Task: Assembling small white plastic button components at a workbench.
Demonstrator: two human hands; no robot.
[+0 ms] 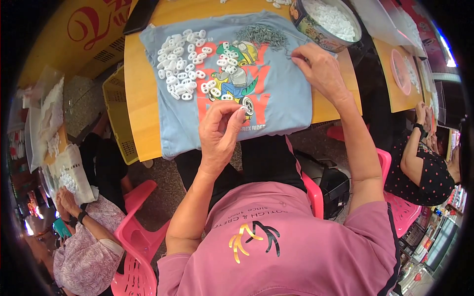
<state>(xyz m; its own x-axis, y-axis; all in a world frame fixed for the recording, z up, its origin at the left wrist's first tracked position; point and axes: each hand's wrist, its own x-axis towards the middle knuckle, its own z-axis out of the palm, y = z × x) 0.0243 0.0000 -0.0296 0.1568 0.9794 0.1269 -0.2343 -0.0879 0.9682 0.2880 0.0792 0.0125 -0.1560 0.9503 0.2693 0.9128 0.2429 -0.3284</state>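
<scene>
Near the front of a spread blue T-shirt (291, 106) with a printed picture, my left hand (219, 133) pinches a small white plastic piece (244, 109) between thumb and forefinger. My right hand (321, 69) is at the shirt's right side, thumb and fingertips drawn together; whatever they may hold is too small to make out. Just left of those fingertips is a heap of small dark grey metal bits (261, 37). Many white oval plastic pieces (180, 64), each with two holes, lie spread over the shirt's left part. A smaller group of white pieces (227, 63) sits at its middle.
A round tin (323, 34) full of white pieces stands at the back right of the yellow table (140, 113). A yellow crate (116, 106) is left of the table. People (91, 241) sit at both sides on pink chairs (143, 237). A black bag (333, 187) stands below.
</scene>
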